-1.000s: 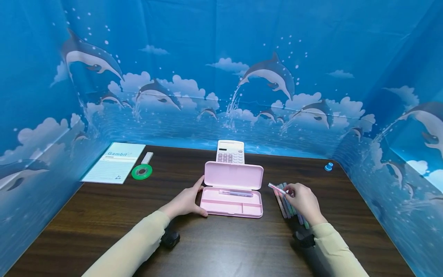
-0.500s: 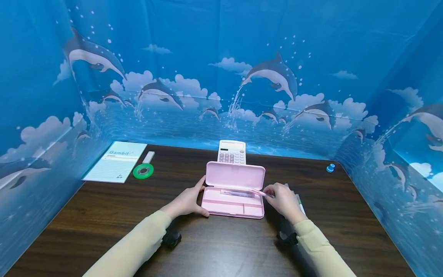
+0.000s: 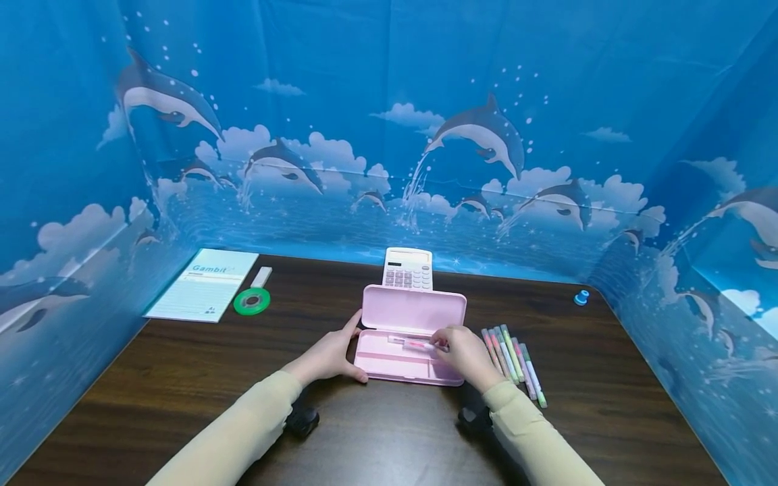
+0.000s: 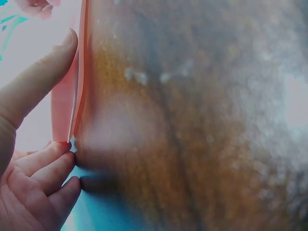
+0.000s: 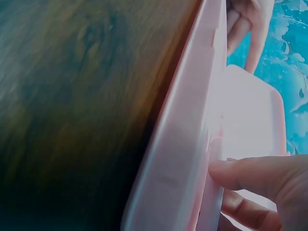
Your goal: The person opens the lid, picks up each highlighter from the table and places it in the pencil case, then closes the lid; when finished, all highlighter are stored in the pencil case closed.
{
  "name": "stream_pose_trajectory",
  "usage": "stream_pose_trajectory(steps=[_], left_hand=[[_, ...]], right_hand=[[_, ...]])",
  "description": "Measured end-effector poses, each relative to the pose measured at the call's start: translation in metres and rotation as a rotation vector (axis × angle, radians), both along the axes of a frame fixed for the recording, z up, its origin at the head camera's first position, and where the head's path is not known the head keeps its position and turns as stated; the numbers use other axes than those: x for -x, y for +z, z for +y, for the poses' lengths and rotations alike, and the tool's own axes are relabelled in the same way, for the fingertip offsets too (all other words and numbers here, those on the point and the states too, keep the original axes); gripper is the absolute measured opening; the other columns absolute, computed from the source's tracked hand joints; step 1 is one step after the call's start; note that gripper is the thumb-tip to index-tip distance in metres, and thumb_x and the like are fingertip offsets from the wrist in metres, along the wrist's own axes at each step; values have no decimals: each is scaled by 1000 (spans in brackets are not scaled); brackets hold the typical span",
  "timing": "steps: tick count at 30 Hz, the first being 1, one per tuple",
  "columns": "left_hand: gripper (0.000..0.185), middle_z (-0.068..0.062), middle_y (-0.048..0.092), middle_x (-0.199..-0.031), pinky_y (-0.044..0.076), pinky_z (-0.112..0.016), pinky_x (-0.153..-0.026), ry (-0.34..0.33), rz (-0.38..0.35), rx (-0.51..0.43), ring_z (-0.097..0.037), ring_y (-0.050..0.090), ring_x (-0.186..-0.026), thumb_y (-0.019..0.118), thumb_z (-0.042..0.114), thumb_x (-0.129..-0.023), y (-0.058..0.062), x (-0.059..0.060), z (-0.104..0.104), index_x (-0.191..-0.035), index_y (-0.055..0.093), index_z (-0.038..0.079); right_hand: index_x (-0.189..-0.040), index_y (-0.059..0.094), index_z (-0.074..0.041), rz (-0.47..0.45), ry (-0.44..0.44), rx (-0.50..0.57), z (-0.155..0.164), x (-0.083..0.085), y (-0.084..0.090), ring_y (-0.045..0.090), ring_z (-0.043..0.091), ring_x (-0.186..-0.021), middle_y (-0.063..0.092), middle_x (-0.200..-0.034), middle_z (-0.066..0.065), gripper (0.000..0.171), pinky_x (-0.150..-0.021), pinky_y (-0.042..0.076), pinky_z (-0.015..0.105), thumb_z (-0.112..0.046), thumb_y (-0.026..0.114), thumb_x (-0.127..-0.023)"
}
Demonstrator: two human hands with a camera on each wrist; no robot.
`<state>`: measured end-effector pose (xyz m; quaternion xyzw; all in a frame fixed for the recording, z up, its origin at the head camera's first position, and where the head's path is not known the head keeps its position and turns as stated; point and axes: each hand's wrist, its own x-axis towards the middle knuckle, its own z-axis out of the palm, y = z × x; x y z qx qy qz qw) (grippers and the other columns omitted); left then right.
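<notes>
A pink pencil case [image 3: 389, 368] lies with its lid raised in the middle of the table. My left hand [image 3: 328, 354] holds it by its left end, the thumb at the front corner and the other fingers along the side, as the left wrist view also shows. Over the long rear compartment, my right hand [image 3: 464, 356] pinches a pink marker pen [image 3: 416, 345] between thumb and fingers. Another pen [image 3: 395, 339] lies in that compartment just behind, partly hidden. Right of the case, several marker pens [image 3: 516, 364] with coloured ends lie side by side.
Behind the lid stands a white calculator [image 3: 408, 268], partly covered. A notepad [image 3: 203, 285], a green tape roll [image 3: 251, 301] and a white stick-like item [image 3: 262, 277] lie at the back left. A small blue object [image 3: 581, 298] sits at the far right. A dolphin-print curtain surrounds the table.
My right hand has carried the pink marker pen left from the loose pens to above the case's rear compartment. The left hand has stayed on the case.
</notes>
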<state>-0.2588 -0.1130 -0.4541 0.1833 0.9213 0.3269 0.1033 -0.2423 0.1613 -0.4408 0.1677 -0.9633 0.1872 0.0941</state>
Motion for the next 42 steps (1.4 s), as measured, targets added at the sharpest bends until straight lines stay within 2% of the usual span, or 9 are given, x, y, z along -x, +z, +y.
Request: stream_pose_trajectory(steps=[4,10,16,21,26,33,42], left_hand=[[130,-15,48,-141,31,-50,-108,8,-5,1,-29,46,-128,90,40,-58,1,-1,-1,-153,6,10],[130,-15,49,-140,32,-49,-107,8,0,2,-29,47,-127,90,39,-58,2,-1,0,-153,7,9],[130,-14,51,-138,34,-49,-106,-16,10,1,-28,49,-125,90,41,-58,-3,0,2,-153,7,7],[131,-14,52,-137,34,-48,-106,-9,18,5,-28,49,-125,90,41,-57,-2,-1,2,-153,8,7],[131,-15,52,-137,34,-48,-106,-8,19,7,-28,49,-125,90,41,-57,-2,0,0,-153,8,7],[130,-14,52,-137,34,-48,-106,-16,30,3,-28,49,-125,90,41,-58,-2,1,-1,-153,8,7],[130,-14,51,-138,34,-48,-105,-26,32,-5,-29,49,-126,90,41,-58,-1,-1,-1,-153,7,8]], right_hand=[[-81,73,-17,-6,8,-5,-9,1,-2,55,9,-68,60,-74,-6,8,-63,47,28,-15,79,-77],[-90,73,-14,-17,7,12,-16,1,2,56,11,-70,63,-78,-3,14,-65,48,31,-15,78,-77],[-90,72,-14,-30,-32,26,-5,-2,3,55,10,-70,62,-78,-3,13,-66,48,31,-16,76,-79],[-90,72,-12,27,-41,55,7,-4,7,53,12,-70,62,-77,-2,12,-66,48,30,-13,76,-79],[-94,72,-10,2,-73,99,25,-6,12,50,13,-68,61,-78,1,16,-64,47,29,-12,76,-79],[-96,71,-9,-16,-175,70,61,-13,15,56,16,-71,64,-82,3,16,-65,52,34,-12,75,-80],[-98,70,0,-66,-237,72,113,-22,12,59,18,-71,66,-82,8,18,-64,53,36,-9,70,-83]])
